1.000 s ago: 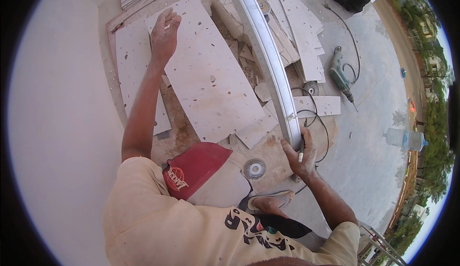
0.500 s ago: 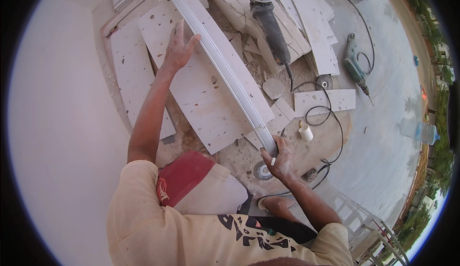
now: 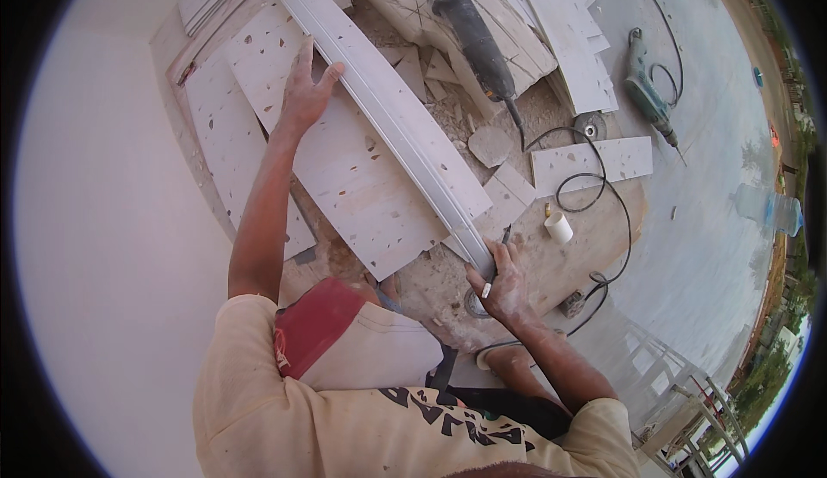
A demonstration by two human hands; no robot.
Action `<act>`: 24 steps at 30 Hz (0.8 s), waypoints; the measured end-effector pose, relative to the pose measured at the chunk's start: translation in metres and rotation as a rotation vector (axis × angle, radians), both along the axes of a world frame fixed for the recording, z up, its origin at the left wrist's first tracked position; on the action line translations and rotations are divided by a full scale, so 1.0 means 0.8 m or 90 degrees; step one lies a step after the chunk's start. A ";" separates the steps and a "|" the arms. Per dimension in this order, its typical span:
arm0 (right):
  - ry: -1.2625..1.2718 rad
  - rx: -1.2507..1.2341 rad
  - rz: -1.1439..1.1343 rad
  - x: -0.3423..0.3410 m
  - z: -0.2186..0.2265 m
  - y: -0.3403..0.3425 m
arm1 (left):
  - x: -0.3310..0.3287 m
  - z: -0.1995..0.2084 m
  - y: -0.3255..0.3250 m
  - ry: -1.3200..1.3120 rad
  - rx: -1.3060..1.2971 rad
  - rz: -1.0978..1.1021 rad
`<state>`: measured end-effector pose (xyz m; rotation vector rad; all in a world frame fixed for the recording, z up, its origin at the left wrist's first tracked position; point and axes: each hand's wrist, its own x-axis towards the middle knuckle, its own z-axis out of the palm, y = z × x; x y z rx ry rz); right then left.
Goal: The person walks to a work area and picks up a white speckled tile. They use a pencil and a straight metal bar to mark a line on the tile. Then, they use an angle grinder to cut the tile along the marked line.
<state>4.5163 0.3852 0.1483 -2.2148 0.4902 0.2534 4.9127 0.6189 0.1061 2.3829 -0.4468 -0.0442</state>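
Note:
A long silver metal straightedge [image 3: 388, 138] lies slantwise across a white speckled tile slab [image 3: 345, 176]. My left hand [image 3: 307, 95] rests on the slab near the far end, its fingers stretched and thumb apart, the tips at the straightedge's left edge. At the near end, my right hand [image 3: 510, 295] is closed around the straightedge. A small white stub [image 3: 487, 290] sticks out between its fingers, and a thin dark tip shows beyond them; I cannot tell whether they are one thing. Below that end, a round disc [image 3: 474, 304] is partly covered.
An angle grinder [image 3: 469, 34] lies on stacked tile pieces, its black cord [image 3: 594, 176] looping over the floor. Further right are a green drill [image 3: 648, 90] and a clear water bottle [image 3: 769, 209]. A white cylinder [image 3: 558, 227] stands near a tile strip [image 3: 594, 164]. A white wall [image 3: 103, 220] rises on the left.
The view has shifted, so the grinder sits higher and the drill further right. Both hands keep their places on the slab and the straightedge.

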 end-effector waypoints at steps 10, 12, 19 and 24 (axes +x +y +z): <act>0.020 0.003 -0.006 -0.002 -0.007 0.000 | 0.000 -0.011 0.003 -0.031 -0.016 -0.008; 0.013 0.010 -0.008 -0.001 -0.007 0.000 | 0.000 -0.010 0.004 -0.034 -0.017 -0.012; 0.015 0.006 0.010 0.004 -0.003 -0.003 | 0.007 -0.003 0.003 -0.047 0.024 -0.018; 0.082 0.037 -0.002 0.006 0.002 -0.003 | 0.003 -0.017 0.013 -0.027 0.024 0.007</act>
